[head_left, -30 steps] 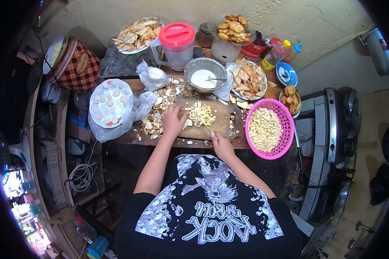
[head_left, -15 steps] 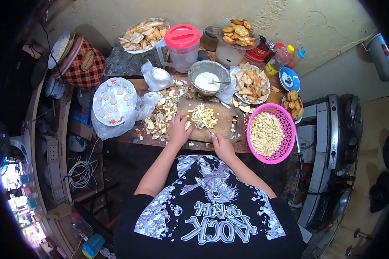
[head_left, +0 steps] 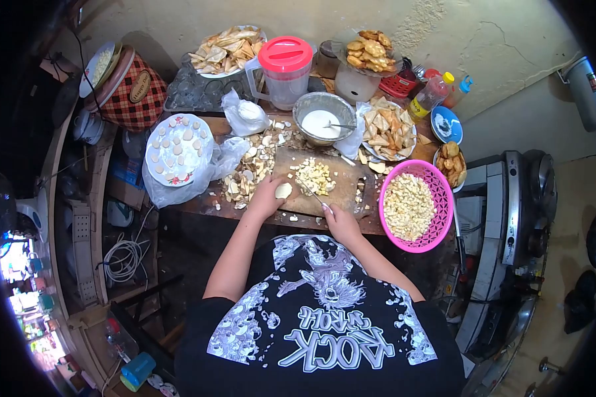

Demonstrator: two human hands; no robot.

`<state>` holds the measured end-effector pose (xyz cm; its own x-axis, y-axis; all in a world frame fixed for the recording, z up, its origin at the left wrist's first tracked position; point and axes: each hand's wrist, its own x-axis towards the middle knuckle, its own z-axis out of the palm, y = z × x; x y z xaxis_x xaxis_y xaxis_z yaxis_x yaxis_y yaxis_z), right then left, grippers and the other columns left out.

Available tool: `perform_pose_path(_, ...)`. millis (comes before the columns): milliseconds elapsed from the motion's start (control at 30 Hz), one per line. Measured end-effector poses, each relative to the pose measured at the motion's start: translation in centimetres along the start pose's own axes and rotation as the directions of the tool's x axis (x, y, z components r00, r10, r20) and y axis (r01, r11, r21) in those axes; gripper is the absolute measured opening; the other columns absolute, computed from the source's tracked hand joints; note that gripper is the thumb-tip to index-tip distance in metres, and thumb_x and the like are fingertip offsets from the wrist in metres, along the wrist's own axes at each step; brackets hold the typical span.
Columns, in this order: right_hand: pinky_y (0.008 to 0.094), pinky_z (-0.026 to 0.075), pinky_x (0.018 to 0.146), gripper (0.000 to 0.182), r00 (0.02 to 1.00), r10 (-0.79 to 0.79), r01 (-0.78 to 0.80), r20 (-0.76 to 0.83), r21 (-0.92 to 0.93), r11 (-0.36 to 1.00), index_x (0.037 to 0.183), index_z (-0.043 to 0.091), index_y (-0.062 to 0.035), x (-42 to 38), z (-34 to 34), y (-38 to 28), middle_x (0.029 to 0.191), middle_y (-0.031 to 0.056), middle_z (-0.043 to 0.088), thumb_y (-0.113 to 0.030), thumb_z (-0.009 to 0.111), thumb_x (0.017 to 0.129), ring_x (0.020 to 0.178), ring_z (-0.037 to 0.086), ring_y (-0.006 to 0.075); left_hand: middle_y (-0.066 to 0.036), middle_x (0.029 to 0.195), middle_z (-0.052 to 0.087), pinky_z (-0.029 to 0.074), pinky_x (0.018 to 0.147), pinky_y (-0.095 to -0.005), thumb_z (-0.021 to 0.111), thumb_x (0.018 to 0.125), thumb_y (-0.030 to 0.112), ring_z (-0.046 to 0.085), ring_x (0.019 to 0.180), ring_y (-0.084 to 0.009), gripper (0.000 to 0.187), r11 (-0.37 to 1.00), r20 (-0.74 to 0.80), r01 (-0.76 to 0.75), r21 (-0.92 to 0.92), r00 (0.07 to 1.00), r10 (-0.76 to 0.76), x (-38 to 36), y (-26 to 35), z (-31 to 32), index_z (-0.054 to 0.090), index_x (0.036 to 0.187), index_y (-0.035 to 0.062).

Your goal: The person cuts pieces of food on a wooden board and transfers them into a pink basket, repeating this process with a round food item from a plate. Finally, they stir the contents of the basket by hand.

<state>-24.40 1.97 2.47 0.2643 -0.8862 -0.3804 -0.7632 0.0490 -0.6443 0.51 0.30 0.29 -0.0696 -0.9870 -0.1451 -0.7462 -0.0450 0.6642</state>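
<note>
My left hand, at the near left of the wooden cutting board, has its fingers closed around a pale, round piece of peeled vegetable with a flat cut face. The handle of a small knife is in my right hand; its blade slants up and left over the board. Just beyond the blade lies a heap of diced pale yellow cubes. Peelings and scraps spread to the left of the board, close to my left hand.
To the right stands a pink basket with diced pieces. Behind the board is a metal bowl of white liquid with a spoon. A plate of small discs sits left. A red-lidded pitcher and plates of folded pastries stand farther back.
My left hand has shifted slightly left, away from the knife, and the round piece in its fingers now shows more fully. My right hand stays almost in place with the knife.
</note>
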Motion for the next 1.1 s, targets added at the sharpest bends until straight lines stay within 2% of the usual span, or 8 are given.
perform_pose_path(200,0.0516,0.046,0.071,0.04,0.992,-0.084,0.085,0.09,-0.002,0.996,0.091,0.056,-0.0012,0.0,0.6,0.5,0.078,0.0261,0.063,-0.038,0.042,0.097,0.078,0.06,0.0452,-0.016,0.11,0.053,0.046,0.09,-0.0415,0.078,0.067,0.01,0.054,0.106,-0.0345,0.055,0.977,-0.17,0.211,0.013,0.964,-0.206,-1.4,2.6,1.5,0.056,0.117,0.0068)
perform_pose_path(300,0.0519,0.046,0.071,0.04,0.989,-0.096,0.096,0.115,0.005,0.995,0.091,0.055,0.0007,0.3,0.9,0.4,0.078,0.0274,0.062,-0.037,0.042,0.097,0.078,0.06,0.0458,-0.018,0.105,0.05,0.048,0.082,-0.0397,0.079,0.067,0.012,0.056,0.097,-0.0346,0.06,0.994,-0.293,0.111,0.007,0.95,-0.104,-2.0,1.3,3.1,0.053,0.121,0.0057)
perform_pose_path(400,0.0518,0.046,0.072,0.04,0.989,-0.086,0.088,0.118,-0.006,0.996,0.092,0.056,0.0015,0.3,1.0,0.3,0.08,0.0281,0.062,-0.036,0.041,0.098,0.079,0.06,0.046,-0.016,0.106,0.05,0.049,0.078,-0.0369,0.077,0.067,0.008,0.058,0.092,-0.0296,0.06,0.989,-0.233,0.128,-0.071,0.962,-0.141,-2.0,0.0,3.7,0.054,0.122,0.0054)
perform_pose_path(500,0.0517,0.046,0.073,0.04,0.987,-0.086,0.085,0.135,0.011,0.996,0.093,0.056,0.002,0.6,1.6,0.6,0.081,0.0287,0.062,-0.035,0.041,0.098,0.081,0.06,0.046,-0.015,0.106,0.052,0.049,0.083,-0.0375,0.074,0.065,0.002,0.058,0.094,-0.032,0.056,0.955,-0.075,0.231,-0.187,0.966,-0.248,-1.9,1.0,1.5,0.055,0.118,0.0019)
perform_pose_path(600,0.0514,0.046,0.074,0.04,0.983,-0.096,0.092,0.156,0.032,0.995,0.095,0.056,0.0024,0.6,1.6,0.4,0.083,0.0291,0.062,-0.034,0.041,0.098,0.082,0.06,0.0459,-0.015,0.103,0.053,0.049,0.079,-0.0354,0.074,0.064,-0.001,0.058,0.09,-0.0294,0.055,0.982,-0.142,0.094,-0.163,0.983,-0.117,-1.7,-0.1,1.2,0.058,0.117,0.0032)
perform_pose_path(833,0.0512,0.046,0.076,0.04,0.974,-0.197,0.192,0.109,0.056,0.98,0.097,0.056,0.0033,0.7,2.8,1.1,0.085,0.0295,0.062,-0.034,0.041,0.098,0.084,0.059,0.0465,-0.014,0.097,0.055,0.051,0.074,-0.0326,0.076,0.063,-0.002,0.061,0.079,-0.0252,0.051,0.958,-0.093,0.129,-0.256,0.983,-0.158,-1.1,-0.7,1.2,0.062,0.112,0.0029)
perform_pose_path(933,0.0514,0.046,0.076,0.039,0.981,-0.123,0.124,0.148,0.005,0.992,0.098,0.055,0.003,0.7,2.7,0.9,0.086,0.03,0.062,-0.034,0.041,0.098,0.086,0.059,0.0468,-0.012,0.095,0.056,0.051,0.069,-0.0303,0.076,0.063,-0.002,0.061,0.071,-0.0214,0.049,0.956,-0.103,0.136,-0.262,0.98,-0.168,-1.1,-0.4,1.0,0.063,0.11,0.0016)
perform_pose_path(1100,0.0518,0.046,0.076,0.039,0.987,-0.092,0.091,0.133,0.014,0.996,0.101,0.055,0.0017,0.1,2.3,0.3,0.086,0.0299,0.062,-0.035,0.041,0.098,0.085,0.06,0.0468,-0.011,0.095,0.057,0.052,0.064,-0.0275,0.074,0.065,-0.001,0.06,0.064,-0.0154,0.048,0.934,-0.18,0.202,-0.296,0.948,-0.262,-1.4,-0.5,2.2,0.063,0.111,0.0006)
